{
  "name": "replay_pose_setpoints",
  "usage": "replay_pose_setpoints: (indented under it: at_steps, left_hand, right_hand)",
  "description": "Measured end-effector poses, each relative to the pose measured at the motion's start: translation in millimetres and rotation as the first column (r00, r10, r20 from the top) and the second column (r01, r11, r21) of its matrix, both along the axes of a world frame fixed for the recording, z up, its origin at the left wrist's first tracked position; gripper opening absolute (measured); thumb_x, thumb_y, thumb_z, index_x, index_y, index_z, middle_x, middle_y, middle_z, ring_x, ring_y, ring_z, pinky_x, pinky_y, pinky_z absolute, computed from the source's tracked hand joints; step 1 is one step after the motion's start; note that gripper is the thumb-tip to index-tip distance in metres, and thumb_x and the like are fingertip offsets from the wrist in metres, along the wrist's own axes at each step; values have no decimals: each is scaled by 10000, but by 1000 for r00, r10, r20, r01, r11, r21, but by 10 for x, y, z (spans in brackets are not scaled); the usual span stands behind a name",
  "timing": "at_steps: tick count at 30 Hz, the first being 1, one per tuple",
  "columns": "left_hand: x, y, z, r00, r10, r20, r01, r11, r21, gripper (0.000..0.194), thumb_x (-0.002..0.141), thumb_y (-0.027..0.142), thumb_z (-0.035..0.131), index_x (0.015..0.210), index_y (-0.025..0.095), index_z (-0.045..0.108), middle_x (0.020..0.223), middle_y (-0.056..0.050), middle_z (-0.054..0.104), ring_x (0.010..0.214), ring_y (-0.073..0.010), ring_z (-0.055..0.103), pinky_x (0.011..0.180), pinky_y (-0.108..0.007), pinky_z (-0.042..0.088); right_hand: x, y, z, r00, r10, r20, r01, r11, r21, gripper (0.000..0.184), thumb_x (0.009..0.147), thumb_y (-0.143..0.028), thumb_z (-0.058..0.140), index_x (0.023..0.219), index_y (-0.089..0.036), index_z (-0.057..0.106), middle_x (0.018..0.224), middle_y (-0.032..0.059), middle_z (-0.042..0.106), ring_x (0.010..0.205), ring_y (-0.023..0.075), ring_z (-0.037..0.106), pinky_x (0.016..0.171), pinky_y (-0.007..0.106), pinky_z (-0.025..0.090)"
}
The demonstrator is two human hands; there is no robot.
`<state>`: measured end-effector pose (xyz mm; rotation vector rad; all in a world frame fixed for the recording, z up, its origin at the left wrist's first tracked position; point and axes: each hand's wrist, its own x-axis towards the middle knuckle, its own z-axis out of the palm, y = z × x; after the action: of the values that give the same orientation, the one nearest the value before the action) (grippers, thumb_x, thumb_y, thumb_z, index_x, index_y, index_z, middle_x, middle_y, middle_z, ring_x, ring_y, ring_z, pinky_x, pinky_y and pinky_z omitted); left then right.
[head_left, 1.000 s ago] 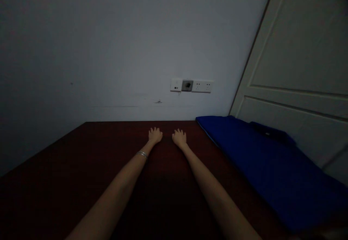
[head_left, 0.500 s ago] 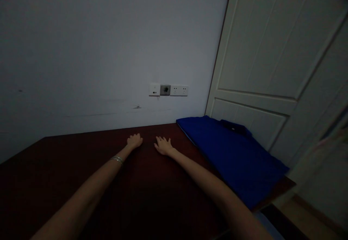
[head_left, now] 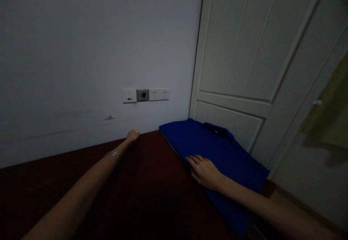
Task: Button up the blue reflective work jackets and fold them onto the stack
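Observation:
A blue shirt [head_left: 206, 142] lies spread flat on the dark red-brown table [head_left: 152, 182], its collar at the far side by the white door panel. My right hand [head_left: 203, 171] is over the shirt's left edge, palm down and fingers stretched out. It holds nothing; whether it presses on the cloth I cannot tell. Near the table's back edge, close to the wall, my left hand [head_left: 132, 135] is closed with its fingers curled in, and no object shows in it. A silver bracelet [head_left: 112, 154] circles my left wrist.
Wall sockets [head_left: 159, 94] sit on the pale wall [head_left: 89, 51] above the table's back edge. A white panelled door [head_left: 233, 62] stands behind the shirt. Yellowish cloth [head_left: 328, 113] hangs at the far right. The scene is dim.
The view has turned to the right. My right hand has moved right, from the bare tabletop beside my left hand to the shirt's edge. My left hand's fingers have curled in.

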<state>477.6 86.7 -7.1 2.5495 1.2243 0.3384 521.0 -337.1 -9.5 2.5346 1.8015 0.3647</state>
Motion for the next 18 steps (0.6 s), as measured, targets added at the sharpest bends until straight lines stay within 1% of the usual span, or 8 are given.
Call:
replay_pose_setpoints:
  at_steps: [2,4,6,8,10,12,15,18]
  left_hand:
    - [251,-57,15,1000,-1,12,2,998,-69,289,814,269,441,903,66,626,861,-171,666,884,-237,638,646,-222,471]
    - [480,-118,22,1000,-2,31,6,991,-134,275,814,273,455,898,72,622,798,-148,669,800,-223,653,583,-207,468]
    - [689,-177,14,998,2,57,9,982,-191,276,818,282,460,909,70,610,794,-142,667,732,-212,657,522,-199,458]
    - [877,-231,-13,996,9,89,12,971,-237,288,827,290,455,949,64,586,835,-144,665,690,-198,655,477,-191,449]
    - [1044,-286,-52,992,16,124,18,963,-269,306,833,291,452,1009,61,552,890,-147,660,675,-183,651,453,-183,446]
    - [1186,-342,-97,989,17,150,28,956,-291,317,830,287,464,1040,59,532,914,-150,657,667,-177,648,447,-181,449]
    - [1347,-422,-160,987,0,160,50,950,-308,301,824,294,476,988,55,556,888,-154,664,661,-183,646,450,-185,455]
    - [1457,-480,-212,988,-32,149,76,953,-295,282,828,299,461,914,63,588,857,-151,673,676,-191,650,455,-182,457]
  right_hand:
    - [7,-222,-2,999,-45,-2,45,999,-5,495,812,-232,403,1296,-130,423,1171,152,572,1048,264,536,779,364,474]
    - [-33,-385,-11,997,-80,-5,80,997,-20,467,818,-248,407,1268,-136,461,1070,144,623,924,258,599,687,354,500]
    - [-96,-493,-36,995,-102,-5,101,994,-36,445,816,-279,429,1232,-140,507,999,138,650,841,255,628,640,350,514]
    - [-150,-556,-100,994,-110,17,111,993,-47,452,799,-327,469,1202,-134,541,995,149,658,820,264,640,625,351,528]
    - [-165,-591,-224,993,-103,54,106,993,-57,497,759,-381,523,1180,-118,564,1029,173,651,813,282,648,599,349,543]
    - [-127,-616,-399,992,-84,99,90,994,-58,530,715,-394,569,1158,-103,580,1056,193,640,812,301,653,551,338,551]
    - [-12,-657,-679,984,-46,173,51,998,-26,478,709,-293,566,1151,-112,580,1079,188,631,859,300,649,492,288,547]
    - [78,-696,-863,975,-29,221,30,1000,-3,447,710,-168,511,1151,-125,573,1084,170,634,871,273,651,455,240,535]
